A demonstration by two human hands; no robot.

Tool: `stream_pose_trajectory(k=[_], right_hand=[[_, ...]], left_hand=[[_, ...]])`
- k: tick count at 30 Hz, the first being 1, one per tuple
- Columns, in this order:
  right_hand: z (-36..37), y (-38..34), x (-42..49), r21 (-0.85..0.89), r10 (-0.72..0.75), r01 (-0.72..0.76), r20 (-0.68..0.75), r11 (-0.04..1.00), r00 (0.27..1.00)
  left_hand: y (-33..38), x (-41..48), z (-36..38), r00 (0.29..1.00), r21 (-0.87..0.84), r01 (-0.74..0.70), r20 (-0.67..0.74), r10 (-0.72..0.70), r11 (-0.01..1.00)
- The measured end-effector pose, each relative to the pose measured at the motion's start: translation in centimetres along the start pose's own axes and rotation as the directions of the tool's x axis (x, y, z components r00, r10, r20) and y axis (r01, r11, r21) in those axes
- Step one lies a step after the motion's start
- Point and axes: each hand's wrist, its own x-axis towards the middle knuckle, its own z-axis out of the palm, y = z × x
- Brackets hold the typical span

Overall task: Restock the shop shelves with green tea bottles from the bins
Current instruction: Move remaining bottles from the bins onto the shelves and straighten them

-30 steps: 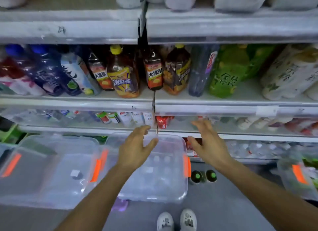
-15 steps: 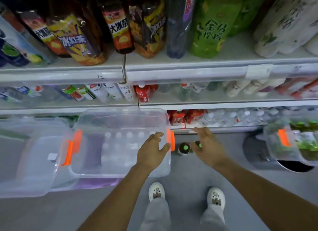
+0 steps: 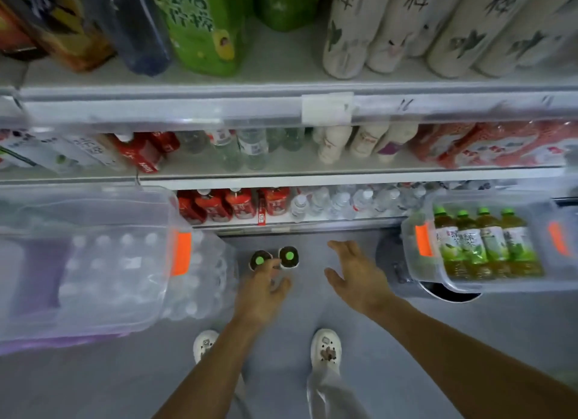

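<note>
Green-capped left bottle point(image 3: 259, 260) and right bottle point(image 3: 288, 256) are stood upright on the floor point(image 3: 309, 306), just ahead of left hand point(image 3: 264, 289), loosely spread, nothing held. Right hand point(image 3: 355, 276) is splayed, empty, farther off. Stocked bin point(image 3: 408, 256) is seen far right.

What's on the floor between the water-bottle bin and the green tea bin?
In the head view, two green-capped bottles stand on the grey floor there, with the left hand right at them and the right hand open beside them.

The grey floor point(image 3: 109, 387) carries two green-capped bottles point(image 3: 289, 256) (upright, side by side) just before the lowest shelf point(image 3: 312, 226)
</note>
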Motion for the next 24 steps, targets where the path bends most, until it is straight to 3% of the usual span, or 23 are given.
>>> stream_pose_trajectory(k=[7, 16, 24], right_hand=[[4.4, 7.6, 3.8, -0.011, 0.004, -0.003, 0.135, 1.000, 0.991], [19.5, 13.9, 14.5, -0.041, 0.007, 0.005, 0.294, 0.999, 0.956], [31.6, 16.1, 28.1, -0.128, -0.243, 0.283, 0.262, 0.950, 0.934]], left_hand=[[-2.1, 3.8, 7.5, 0.988, -0.082, 0.150, 0.038, -0.148, 0.985], [-16.3, 15.0, 13.8, 0.934, -0.088, 0.357, 0.022, -0.356, 0.930], [-26.2, 26.1, 19.2, 0.953, 0.008, 0.261, -0.164, -0.257, 0.965]])
